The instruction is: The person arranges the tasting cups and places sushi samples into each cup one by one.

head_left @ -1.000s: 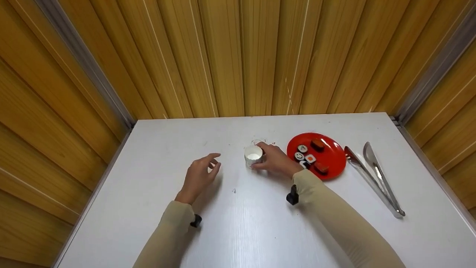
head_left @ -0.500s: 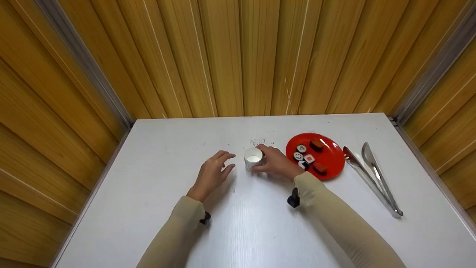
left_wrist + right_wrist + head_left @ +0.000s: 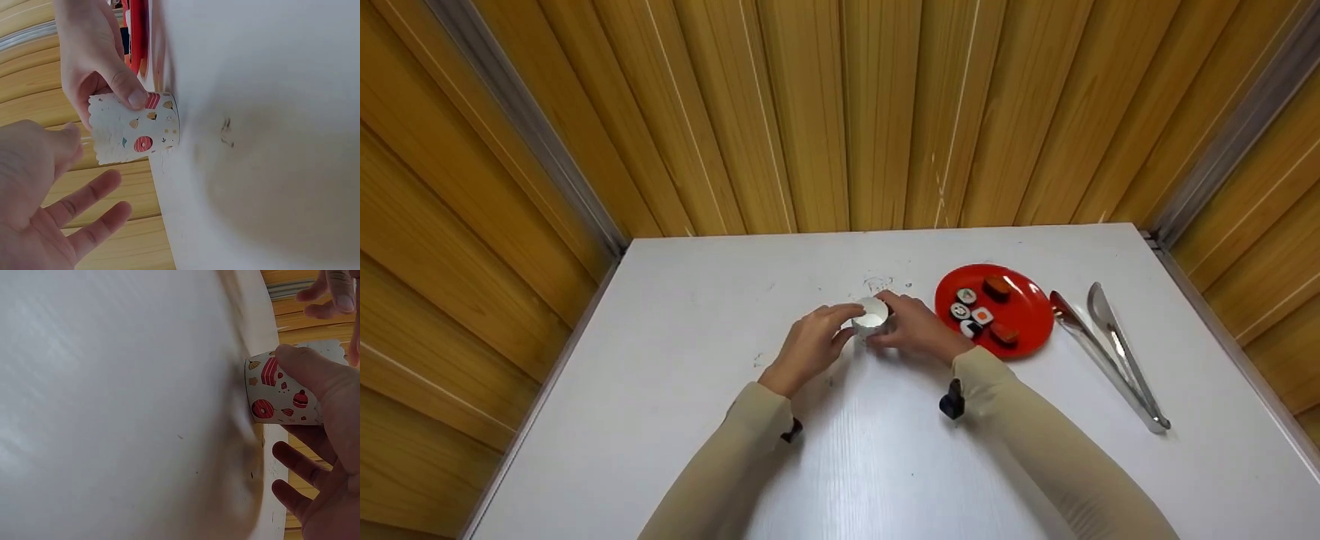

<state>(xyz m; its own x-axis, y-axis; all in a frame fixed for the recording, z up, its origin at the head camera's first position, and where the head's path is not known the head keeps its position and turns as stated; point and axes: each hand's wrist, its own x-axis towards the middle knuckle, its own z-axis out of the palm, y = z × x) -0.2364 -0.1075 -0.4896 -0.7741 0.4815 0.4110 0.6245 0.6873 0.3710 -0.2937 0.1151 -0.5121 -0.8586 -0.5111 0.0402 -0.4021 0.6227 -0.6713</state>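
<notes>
A white paper baking cup with a scalloped rim stands upright near the middle of the white table, its mouth upward. Red cakes and doughnuts are printed on its wall, as the right wrist view shows on the cup. My right hand grips it from the right, thumb on the near side. My left hand is at its left, fingertips by the rim. In the left wrist view, the left hand has spread fingers and a thumb apart from the cup.
Right of the cup lies a red plate bearing several toy-like sushi pieces. Metal tongs lie further right, their ends spread. Faint marks show on the table behind the cup. Wood-patterned walls enclose the table.
My left hand has moved right and slightly forward, from well apart to the cup's rim. My right hand keeps its grip on the cup, almost unmoved.
</notes>
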